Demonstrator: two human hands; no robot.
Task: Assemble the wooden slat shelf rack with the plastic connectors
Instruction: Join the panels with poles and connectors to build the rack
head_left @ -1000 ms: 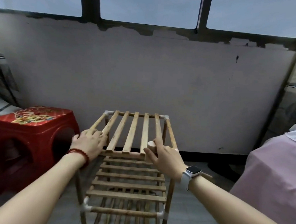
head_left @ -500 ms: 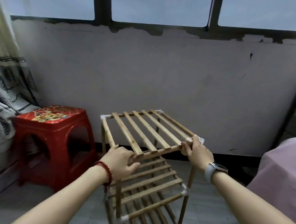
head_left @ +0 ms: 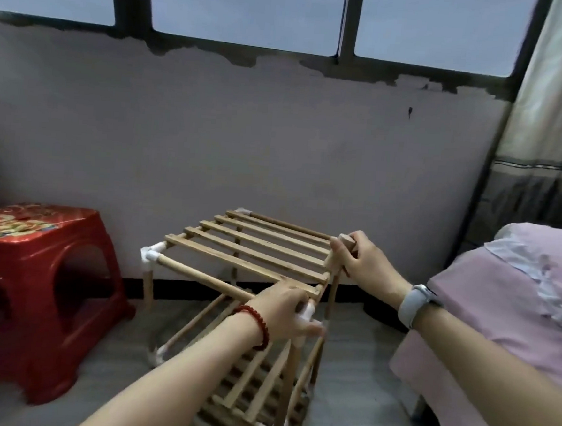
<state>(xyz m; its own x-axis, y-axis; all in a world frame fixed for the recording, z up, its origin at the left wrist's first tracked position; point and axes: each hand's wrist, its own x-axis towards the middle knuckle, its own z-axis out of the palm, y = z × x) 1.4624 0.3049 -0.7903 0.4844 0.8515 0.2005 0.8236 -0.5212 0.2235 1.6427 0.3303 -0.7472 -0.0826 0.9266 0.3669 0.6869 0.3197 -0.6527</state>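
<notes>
The left hand [head_left: 286, 309] grips the rack's [head_left: 250, 254] near corner connector [head_left: 306, 311]; the right hand [head_left: 365, 265] curls round a wooden peg [head_left: 345, 242] at the corner at 1 o'clock. One rack, five top slats, on the floor. One red stool [head_left: 35, 282] at 9 o'clock, one bed [head_left: 505, 311] at 3.

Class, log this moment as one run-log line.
left hand: grips near rack corner connector | right hand: grips far-right corner | rack: upright on floor

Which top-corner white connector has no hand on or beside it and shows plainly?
The white connector at the rack's top corner nearest the red stool; the left hand covers another.
</notes>
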